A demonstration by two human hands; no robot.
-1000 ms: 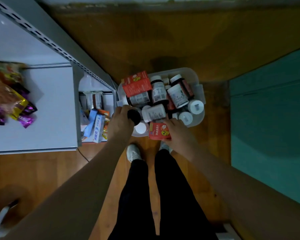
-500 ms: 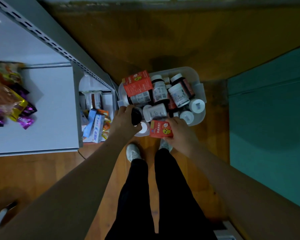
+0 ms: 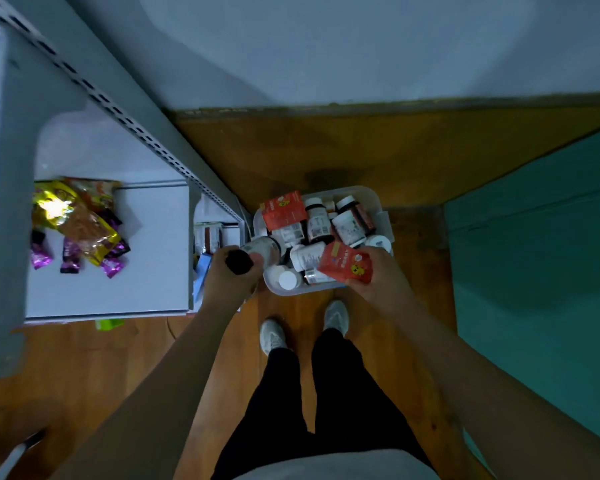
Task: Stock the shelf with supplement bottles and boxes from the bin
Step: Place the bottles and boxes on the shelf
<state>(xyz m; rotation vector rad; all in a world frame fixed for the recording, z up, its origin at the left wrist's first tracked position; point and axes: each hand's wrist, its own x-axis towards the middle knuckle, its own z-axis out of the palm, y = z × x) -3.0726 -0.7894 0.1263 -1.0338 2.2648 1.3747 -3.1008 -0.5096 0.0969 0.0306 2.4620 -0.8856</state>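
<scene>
Head view tilted up since half a second ago: more pale wall now showing above the floor, bin and shelf sitting lower in the frame. Left hand (image 3: 229, 278) lifted clear of the heap, fingers curled round a dark-capped, pale-labelled supplement bottle (image 3: 257, 252), now held tipped on its side at the bin's left rim, cap toward the camera. Right hand (image 3: 374, 275) raised too, pinching a small red box with a yellow cartoon figure (image 3: 345, 265) by its lower edge, tilted, above the bin's near right corner rather than down at the front wall as before.

Translucent white plastic bin (image 3: 374, 197) resting on the brown wooden floor (image 3: 361, 150) just right of the grey metal shelf unit (image 3: 125, 271), ahead of two pale shoes (image 3: 272, 336). Inside, heaped loosely: a larger red box (image 3: 284, 209) at the far left, several dark bottles with white caps and printed labels (image 3: 317, 221) lying on their sides, a white bottle (image 3: 307, 256) between the two hands, a white cap (image 3: 286, 278) near the front. Label print too small to read.

Upper shelf board carrying gold, orange and purple snack packets (image 3: 80, 230); lower shelf showing part of a blue and white box (image 3: 201, 271) and other packs, mostly hidden by the left wrist. Teal surface (image 3: 534, 271) at the right.
</scene>
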